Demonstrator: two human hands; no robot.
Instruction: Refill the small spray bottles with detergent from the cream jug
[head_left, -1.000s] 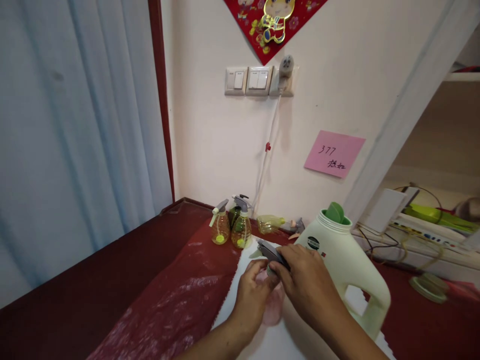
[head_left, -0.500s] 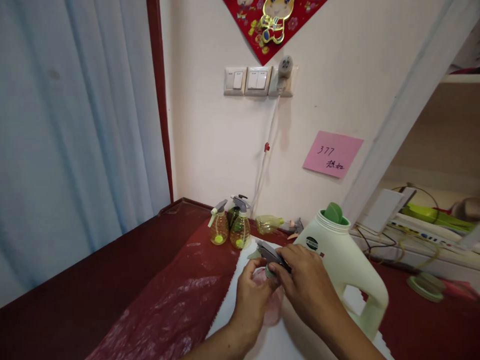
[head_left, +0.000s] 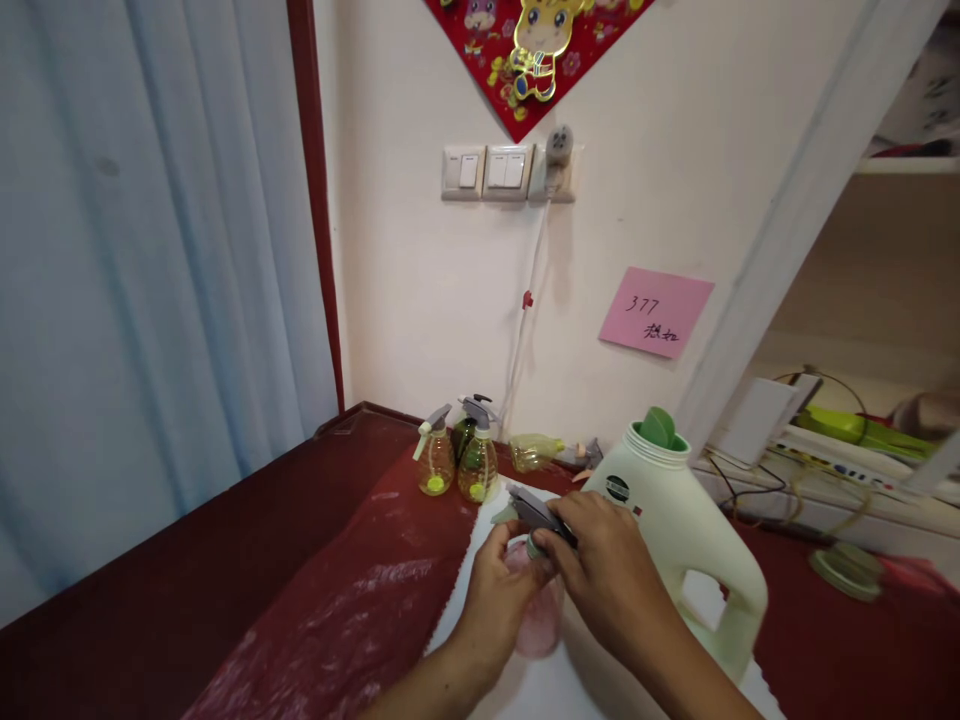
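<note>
A pink see-through spray bottle (head_left: 538, 625) stands on a white sheet (head_left: 457, 640), and my left hand (head_left: 499, 600) is wrapped round its upper part. On top sits a grey spray head (head_left: 536, 508) with a pale green trigger and collar. My right hand (head_left: 607, 560) grips this head from the right, thumb at the collar. The fingers hide the bottle's neck, so I cannot tell how far the collar is screwed on. Close by on the right is a large pale green jug (head_left: 667, 510) without a cap, a green scoop (head_left: 658, 428) sticking out of its mouth.
Behind the hands stand several spray bottles (head_left: 478, 465). A yellowish bottle (head_left: 534, 452) lies on its side by the wall. Red plastic film (head_left: 360, 590) covers part of the dark red table. At right lies a round green lid (head_left: 847, 572), near a cluttered shelf (head_left: 810, 480).
The camera view has shifted slightly. Both hands keep their hold on the spray bottle and its head, with little visible movement.
</note>
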